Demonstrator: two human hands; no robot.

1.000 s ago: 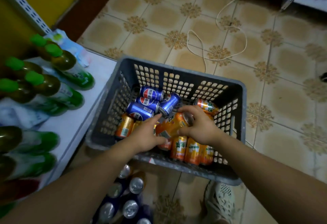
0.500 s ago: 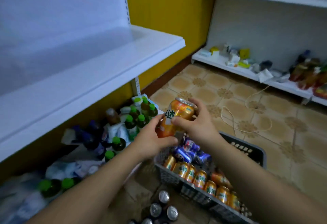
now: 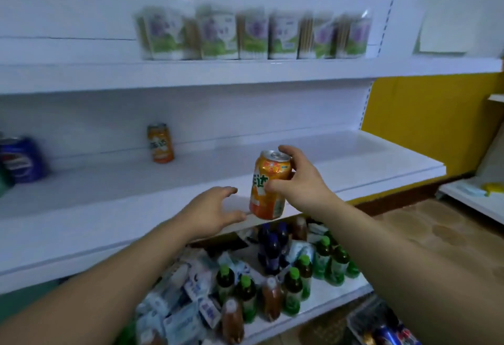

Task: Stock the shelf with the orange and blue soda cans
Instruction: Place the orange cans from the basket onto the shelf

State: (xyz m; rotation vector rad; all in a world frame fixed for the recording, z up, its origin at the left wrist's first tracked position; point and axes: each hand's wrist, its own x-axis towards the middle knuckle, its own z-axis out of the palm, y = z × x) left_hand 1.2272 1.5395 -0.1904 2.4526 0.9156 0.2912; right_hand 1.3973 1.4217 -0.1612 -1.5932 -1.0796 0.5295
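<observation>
My right hand (image 3: 301, 183) grips an orange soda can (image 3: 268, 185) upright in the air, just in front of the edge of the white middle shelf (image 3: 368, 159). Beside the can, to its left, my left hand (image 3: 210, 212) is open with the fingers apart and holds nothing. Another orange can (image 3: 160, 143) stands upright far back on the same shelf. A blue soda can (image 3: 20, 160) stands at the shelf's left end, blurred. The grey basket (image 3: 381, 325) with more cans shows only as a corner at the bottom right.
The upper shelf (image 3: 245, 70) carries a row of green and white packs (image 3: 253, 35). On the bottom shelf lie green-capped bottles (image 3: 297, 287), dark bottles and white packets (image 3: 191, 298). A yellow wall (image 3: 431, 104) and tiled floor lie to the right.
The view swung up from the basket to the shelves. My right hand carried the orange can up to the middle shelf. My left hand let go of it and opened.
</observation>
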